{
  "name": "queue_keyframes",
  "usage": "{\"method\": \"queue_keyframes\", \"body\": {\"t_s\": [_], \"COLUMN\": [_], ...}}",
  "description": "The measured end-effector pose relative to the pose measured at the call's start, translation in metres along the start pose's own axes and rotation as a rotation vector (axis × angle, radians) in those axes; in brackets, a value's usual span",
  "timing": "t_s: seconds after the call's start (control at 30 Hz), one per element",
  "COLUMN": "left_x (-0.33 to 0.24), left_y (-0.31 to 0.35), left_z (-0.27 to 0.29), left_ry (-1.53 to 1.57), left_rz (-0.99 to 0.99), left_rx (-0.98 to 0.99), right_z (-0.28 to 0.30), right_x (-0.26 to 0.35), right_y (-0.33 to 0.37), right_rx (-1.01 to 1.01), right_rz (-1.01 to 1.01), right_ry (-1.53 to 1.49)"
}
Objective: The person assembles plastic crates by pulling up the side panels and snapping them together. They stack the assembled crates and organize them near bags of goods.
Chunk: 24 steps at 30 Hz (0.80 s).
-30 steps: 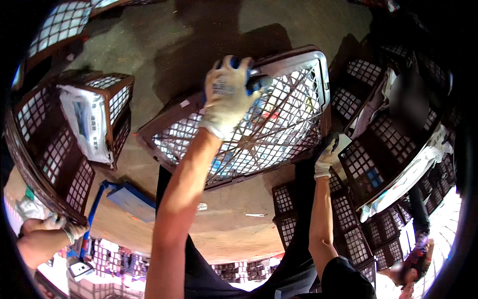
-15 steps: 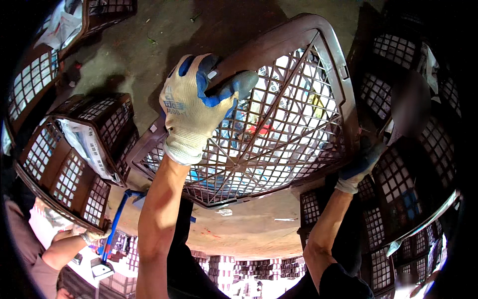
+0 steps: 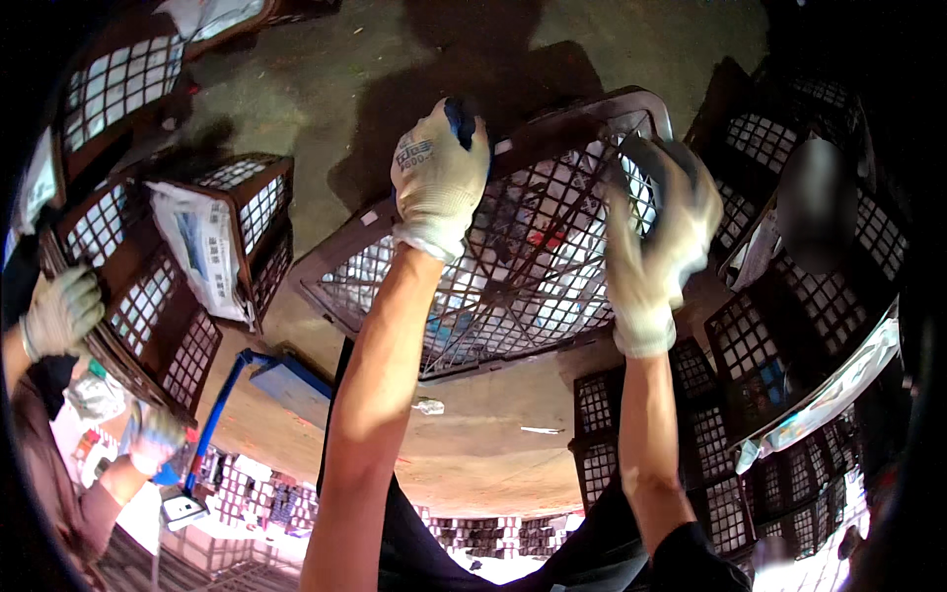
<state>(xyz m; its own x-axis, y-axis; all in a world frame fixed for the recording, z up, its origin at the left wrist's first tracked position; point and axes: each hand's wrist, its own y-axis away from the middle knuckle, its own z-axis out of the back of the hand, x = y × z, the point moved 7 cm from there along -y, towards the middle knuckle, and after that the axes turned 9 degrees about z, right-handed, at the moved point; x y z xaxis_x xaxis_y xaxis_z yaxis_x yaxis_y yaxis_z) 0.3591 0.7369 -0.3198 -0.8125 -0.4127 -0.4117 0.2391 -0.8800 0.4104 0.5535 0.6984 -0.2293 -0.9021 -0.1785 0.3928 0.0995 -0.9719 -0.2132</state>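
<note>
A brown plastic lattice crate (image 3: 499,288) stands tilted in front of me, with colourful packages showing blurrily through its mesh. My left hand (image 3: 441,178), in a cream and blue work glove, is closed over the crate's far rim, its fingertips hidden beyond the edge. Over the right end of the crate is my right hand (image 3: 663,242), gloved alike and smeared by motion. Its thumb and fingers are apart with mesh showing between them. Whether it touches the rim I cannot make out.
Crates with white packages (image 3: 202,247) stand at left; more crates (image 3: 760,345) are stacked at right. A co-worker's gloved hands (image 3: 64,313) are at the left crates. Beside them stands a blue metal pole (image 3: 217,409) with a platform. Small litter (image 3: 428,407) lies on the floor.
My right hand has left the crate's lower right side and risen to its far right end. The crate has dropped lower at its far right, with my left hand still on its rim.
</note>
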Motion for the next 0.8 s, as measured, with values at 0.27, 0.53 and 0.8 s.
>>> {"method": "queue_keyframes", "body": {"t_s": [0.27,0.53,0.8], "left_x": [0.045,0.045,0.099], "left_y": [-0.003,-0.013,0.102], "left_z": [0.003,-0.003,0.094], "left_ry": [-0.13,-0.065,-0.051], "left_rz": [0.122,0.145,0.191], "left_rx": [0.087,0.15,-0.342], "right_z": [-0.137,-0.155,-0.111], "right_x": [0.043,0.041,-0.017], "right_y": [-0.049,-0.063,-0.045], "right_rx": [0.614,0.932,0.481], "right_rz": [0.342,0.12,0.408], "right_ry": [0.076,0.227,0.24]}}
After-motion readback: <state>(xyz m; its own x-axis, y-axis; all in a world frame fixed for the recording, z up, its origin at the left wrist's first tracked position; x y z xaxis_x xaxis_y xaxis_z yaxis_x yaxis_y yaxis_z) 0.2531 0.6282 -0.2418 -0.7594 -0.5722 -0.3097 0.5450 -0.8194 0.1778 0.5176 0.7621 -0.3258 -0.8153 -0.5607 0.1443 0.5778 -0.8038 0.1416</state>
